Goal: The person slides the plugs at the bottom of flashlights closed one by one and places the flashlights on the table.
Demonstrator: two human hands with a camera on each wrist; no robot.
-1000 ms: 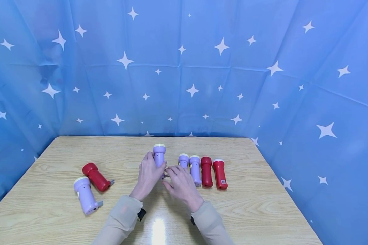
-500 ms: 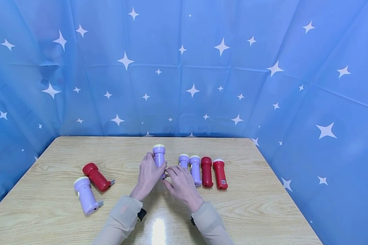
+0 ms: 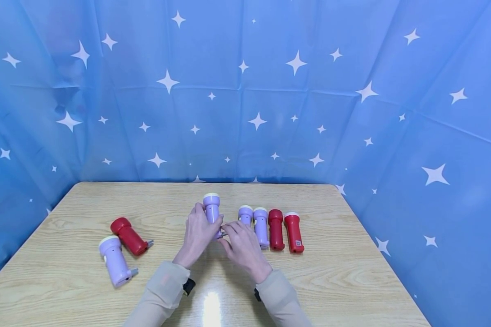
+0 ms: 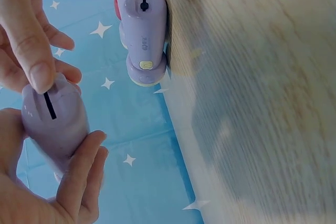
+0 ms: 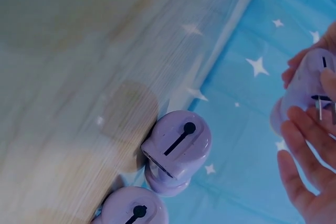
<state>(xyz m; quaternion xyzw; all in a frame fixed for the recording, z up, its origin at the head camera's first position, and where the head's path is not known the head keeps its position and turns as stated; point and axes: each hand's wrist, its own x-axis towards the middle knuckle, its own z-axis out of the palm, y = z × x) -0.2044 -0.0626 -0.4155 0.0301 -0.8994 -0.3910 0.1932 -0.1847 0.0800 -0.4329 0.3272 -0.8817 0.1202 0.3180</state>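
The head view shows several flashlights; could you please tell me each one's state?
Held purple flashlight: gripped in left hand, plug prongs out.
Left purple flashlight: lying, prongs out.
Left red flashlight: lying, prongs out.
Row's partly covered purple flashlight: lying, no prongs visible.
Row's other purple flashlight: lying, no prongs visible.
Row's all-red flashlight: lying, no prongs visible.
Row's white-rimmed red flashlight: lying, no prongs visible.

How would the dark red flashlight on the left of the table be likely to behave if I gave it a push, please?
The dark red flashlight looks like smooth molded plastic, so it would probably stay stiff. Being rounded, it might roll, but the wider head and the prongs jutting from its base would likely make it swing or catch.
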